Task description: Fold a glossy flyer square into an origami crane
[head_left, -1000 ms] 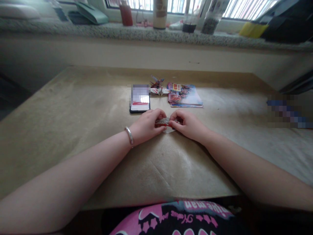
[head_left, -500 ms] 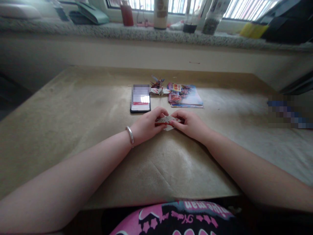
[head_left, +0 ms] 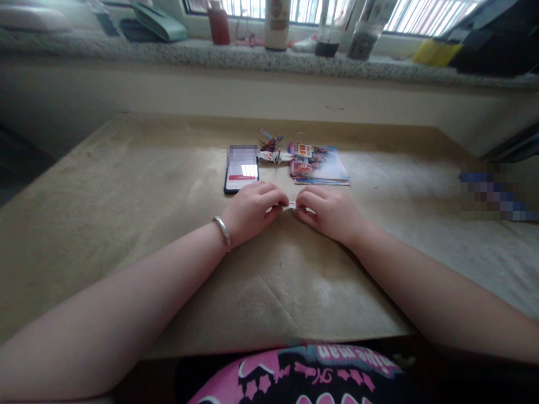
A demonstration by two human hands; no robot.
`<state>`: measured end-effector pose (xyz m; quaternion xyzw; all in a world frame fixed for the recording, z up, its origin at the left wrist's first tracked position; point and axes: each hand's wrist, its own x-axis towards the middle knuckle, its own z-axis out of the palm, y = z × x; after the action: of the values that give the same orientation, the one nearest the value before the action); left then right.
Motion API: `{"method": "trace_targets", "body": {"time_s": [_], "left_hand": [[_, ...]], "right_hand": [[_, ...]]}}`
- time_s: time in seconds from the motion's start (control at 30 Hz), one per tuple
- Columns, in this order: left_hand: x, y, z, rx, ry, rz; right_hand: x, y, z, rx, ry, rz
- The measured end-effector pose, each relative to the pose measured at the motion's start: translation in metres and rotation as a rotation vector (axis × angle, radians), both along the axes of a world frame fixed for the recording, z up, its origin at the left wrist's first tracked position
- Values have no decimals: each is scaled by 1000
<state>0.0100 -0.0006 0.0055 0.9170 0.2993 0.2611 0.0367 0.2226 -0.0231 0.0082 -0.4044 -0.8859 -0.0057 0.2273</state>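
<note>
Between my two hands is a small piece of folded paper [head_left: 292, 206], white with a little red, seen as a narrow strip. My left hand [head_left: 255, 209], with a silver bangle [head_left: 222, 230] on its wrist, pinches one end. The other end is pinched by my right hand [head_left: 327, 212]. Fingers cover most of the paper. Just beyond the left hand lies a phone [head_left: 242, 175] with a lit screen. Past the right hand is a stack of printed paper sheets [head_left: 326, 165], and left of it sit crumpled-looking folded paper pieces [head_left: 274, 150].
A tan cover spreads over the table [head_left: 168, 168]. Along the back, a stone windowsill [head_left: 248, 60] carries bottles, a jar and a yellow item [head_left: 438, 52]. At the far right is a blurred blue object [head_left: 492, 193].
The paper showed as a wider, flatter piece; now only a thin strip is visible. My fingers have curled over it, and the left hand shifted slightly left.
</note>
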Motion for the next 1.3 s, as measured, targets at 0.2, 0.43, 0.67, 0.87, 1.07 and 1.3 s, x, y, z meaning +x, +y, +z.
{"method": "trace_targets", "body": {"time_s": [0.2,0.43,0.67,0.87,1.07,1.3], "left_hand": [[0,0,-1,-11,81,-43],[-2,-3,4,5,150,-104],[-1,-10,9,79,255,-67],[2,-14,13,91,345,-19],[1,-15,13,78,342,22],[1,-15,12,45,292,17]], "right_hand": [[-1,1,-1,103,-222,23],[0,-3,5,64,-295,55],[6,-4,11,-9,-299,125],[12,-2,14,-23,-299,124],[14,-3,17,-33,-361,75],[9,-7,19,-68,-389,-35]]}}
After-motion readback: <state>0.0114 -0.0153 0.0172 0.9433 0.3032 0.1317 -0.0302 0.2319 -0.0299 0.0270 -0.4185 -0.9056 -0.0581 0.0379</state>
